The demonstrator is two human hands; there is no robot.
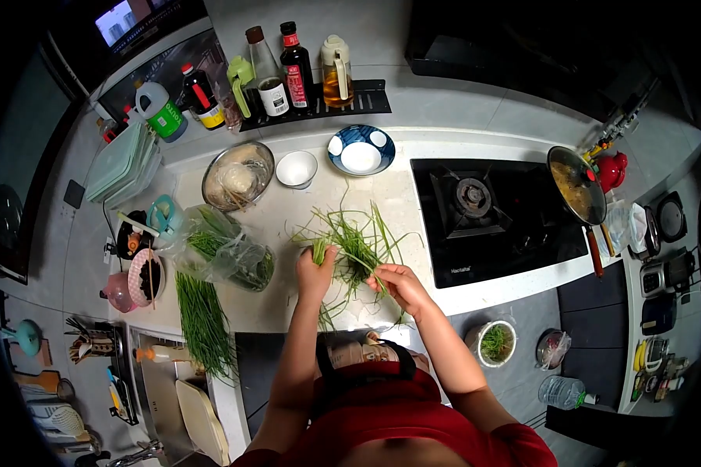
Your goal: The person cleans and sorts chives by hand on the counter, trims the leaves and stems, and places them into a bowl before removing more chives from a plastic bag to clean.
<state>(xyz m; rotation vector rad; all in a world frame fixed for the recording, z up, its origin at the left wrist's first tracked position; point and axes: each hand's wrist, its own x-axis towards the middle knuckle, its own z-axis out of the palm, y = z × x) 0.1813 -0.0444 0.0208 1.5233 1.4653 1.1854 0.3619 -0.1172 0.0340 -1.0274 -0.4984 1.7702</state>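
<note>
While the loose green stalks point(364, 243) are spread on the pale countertop point(401, 187) directly in front of the person, part of the heap is covered by the hands, and single stalks can hardly be told apart in its dark middle. A small tuft is held in the left hand point(314, 274), which is closed around it, the fingers being largely hidden by the back of the hand. By the right hand point(399, 288) a few stalks at the heap's near right side are pinched between thumb and fingertips, with the other fingers loosely bent; how firmly they are gripped cannot be told. The contents of the clear plastic bag point(237, 253) are blurred by folds and glare, though greens can be seen inside, and the food beneath the glass lid point(572, 180) is partly veiled. The view is cut off in black at its corners. The countertop's front edge is crossed by the forearms, and at the left a long bundle of greens point(202, 319) is laid out past that edge, near the sink point(152, 381). A strip of countertop is left between the heap and the cooktop point(514, 253) on the right, and another toward the white bowl point(296, 170) and the blue patterned bowl point(361, 152); on the left, room is narrowed by the bag.
</note>
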